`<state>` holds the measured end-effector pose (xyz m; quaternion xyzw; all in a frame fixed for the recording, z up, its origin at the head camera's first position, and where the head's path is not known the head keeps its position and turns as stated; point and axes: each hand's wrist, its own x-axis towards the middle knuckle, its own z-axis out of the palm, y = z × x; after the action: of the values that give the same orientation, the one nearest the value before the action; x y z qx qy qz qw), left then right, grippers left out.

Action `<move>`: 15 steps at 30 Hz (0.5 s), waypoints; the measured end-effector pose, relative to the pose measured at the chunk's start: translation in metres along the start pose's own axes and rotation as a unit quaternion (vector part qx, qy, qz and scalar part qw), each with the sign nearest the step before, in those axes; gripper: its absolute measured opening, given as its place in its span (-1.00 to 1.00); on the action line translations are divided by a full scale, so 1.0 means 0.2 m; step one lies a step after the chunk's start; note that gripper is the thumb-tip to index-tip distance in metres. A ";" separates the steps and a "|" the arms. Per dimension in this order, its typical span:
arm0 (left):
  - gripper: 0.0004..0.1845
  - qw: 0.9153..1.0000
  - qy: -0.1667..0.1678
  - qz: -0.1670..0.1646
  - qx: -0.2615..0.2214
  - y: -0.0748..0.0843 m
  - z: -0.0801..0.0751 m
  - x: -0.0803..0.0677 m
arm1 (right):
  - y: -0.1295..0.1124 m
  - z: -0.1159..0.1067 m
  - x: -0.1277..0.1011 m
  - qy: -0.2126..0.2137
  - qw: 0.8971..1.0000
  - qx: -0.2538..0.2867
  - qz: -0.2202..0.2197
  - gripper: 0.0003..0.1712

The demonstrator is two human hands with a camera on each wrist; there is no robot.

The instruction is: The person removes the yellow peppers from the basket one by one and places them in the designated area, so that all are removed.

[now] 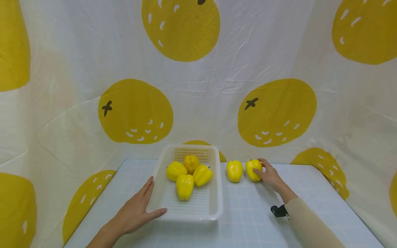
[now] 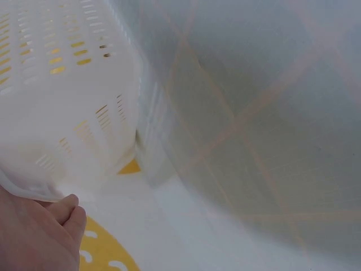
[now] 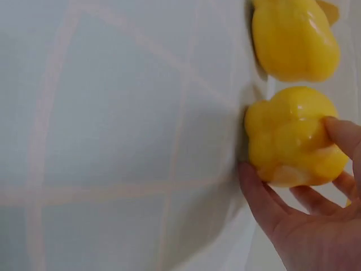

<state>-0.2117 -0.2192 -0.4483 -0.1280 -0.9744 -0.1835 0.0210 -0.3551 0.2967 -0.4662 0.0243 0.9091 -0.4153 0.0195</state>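
Note:
A white plastic basket (image 1: 221, 203) stands on the table with several yellow bell peppers (image 1: 184, 187) inside. My left hand (image 1: 133, 210) rests against its left side, fingers fairly straight and the thumb at the near-left corner of the rim. In the left wrist view, fingertips touch the basket (image 2: 67, 124) just under the rim. Right of the basket, my right hand (image 1: 271, 176) holds a yellow bell pepper (image 1: 252, 169), thumb on one side and fingers round the other. That pepper (image 3: 287, 141) appears close to the table surface. Beside it stands another yellow bell pepper (image 1: 234, 171).
The table (image 1: 248, 220) has a pale blue checked cover. A white curtain (image 1: 204, 103) printed with large yellow fruits hangs behind the table and at both sides. A small black device (image 1: 279, 211) sits at the right wrist.

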 end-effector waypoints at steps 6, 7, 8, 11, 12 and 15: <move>0.33 1.000 0.004 0.002 0.002 0.00 0.01 0.01 | 0.02 -0.02 0.01 -0.016 1.000 -0.001 0.011 -0.17; 0.33 1.000 0.003 0.001 0.001 0.00 0.01 0.01 | 0.03 -0.02 0.01 -0.021 1.000 0.001 0.014 -0.17; 0.33 1.000 0.003 0.002 0.001 0.00 0.01 0.01 | 0.04 -0.02 0.01 -0.027 0.999 0.002 0.017 -0.15; 0.33 1.000 -0.001 -0.002 -0.001 0.00 0.00 0.01 | 0.07 -0.03 0.03 -0.045 0.999 0.003 0.025 -0.10; 0.34 1.000 -0.003 -0.003 -0.001 0.00 0.00 0.01 | 0.07 -0.03 0.03 -0.050 0.998 0.004 0.026 -0.08; 0.34 1.000 -0.003 -0.006 -0.003 0.00 0.00 0.01 | 0.09 -0.02 0.04 -0.056 0.998 0.004 0.031 -0.04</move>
<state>-0.2128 -0.2187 -0.4486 -0.1231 -0.9747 -0.1858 0.0163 -0.3627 0.3119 -0.4765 0.0289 0.9036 -0.4193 0.0829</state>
